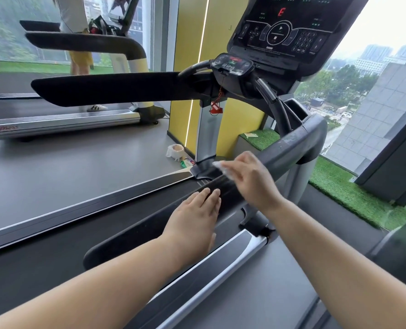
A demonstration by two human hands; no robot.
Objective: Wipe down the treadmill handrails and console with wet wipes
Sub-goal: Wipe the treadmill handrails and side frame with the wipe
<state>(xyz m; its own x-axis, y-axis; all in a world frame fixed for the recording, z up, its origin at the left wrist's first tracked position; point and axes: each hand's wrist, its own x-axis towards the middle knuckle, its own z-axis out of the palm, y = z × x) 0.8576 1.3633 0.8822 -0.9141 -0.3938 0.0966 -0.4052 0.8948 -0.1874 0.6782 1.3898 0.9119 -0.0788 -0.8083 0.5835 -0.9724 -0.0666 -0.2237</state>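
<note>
From where I stand, the right grip [247, 179], a bare hand, is closed around a wet wipe [221, 166], fingers bent over it and holding it against the top of the treadmill's right handrail [289, 144]. The wipe is white, thin and crumpled. A crinkled corner pokes out past the fingertips toward the belt side, and the remainder is tucked beneath the palm. That part is smeared by motion, so I cannot tell for sure whether the thumb pinches it. Just below on the same rail, the left grip [194, 216] lies open and flat, fingers straight and together, palm resting on the surface. The two grips are near each other but apart. The rail is a long, flattish paddle of matte dark grey with a rounded near end, rising to a thick curved elbow with a faintly speckled sheen. Across the belt the left handrail [107, 89] runs as a matching black blade. Above, the console [285, 29] is a glossy black panel with a keypad, a round centre dial and a red lit character. A red safety clip [215, 109] dangles on a cord beneath it.
</note>
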